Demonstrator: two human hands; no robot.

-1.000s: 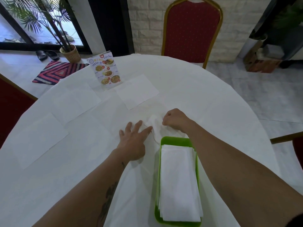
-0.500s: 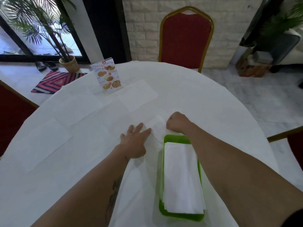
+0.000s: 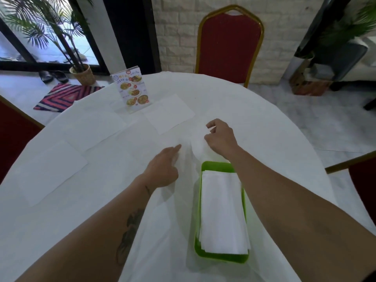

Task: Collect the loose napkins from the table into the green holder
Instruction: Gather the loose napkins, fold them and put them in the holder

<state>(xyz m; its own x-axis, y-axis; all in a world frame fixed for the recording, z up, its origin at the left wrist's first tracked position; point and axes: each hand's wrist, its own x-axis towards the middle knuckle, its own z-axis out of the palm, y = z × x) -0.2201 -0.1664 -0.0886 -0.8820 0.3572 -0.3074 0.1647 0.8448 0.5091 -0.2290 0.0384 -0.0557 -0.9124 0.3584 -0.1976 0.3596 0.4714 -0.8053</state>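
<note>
A: Three napkins lie loose on the table (image 3: 264, 127) as far as I can count, white on white: one (image 3: 169, 113) near the menu card (image 3: 133, 90), one (image 3: 95, 129) further left, one (image 3: 50, 170) at the left edge. A fourth (image 3: 198, 148) sits bunched between my hands, just beyond the holder (image 3: 216, 166).

B: What are the hands doing?

A: My right hand (image 3: 220, 138) has its fingers curled narrow, thumb and fingertips pinching the bunched napkin's far side. My left hand (image 3: 163, 169) lies on the cloth beside it, forefinger out and touching the napkin's left edge, the other fingers tucked; it holds nothing.

B: And the holder?

A: Green, close to me, already carrying a stack (image 3: 222, 212) of folded napkins.

B: So which step?

A: I judge it's gathering this one napkin. The next move calls for folding it flat, lifting it and laying it on the stack, squared so it doesn't hang over the rim. Then I reach for the one by the card.
</note>
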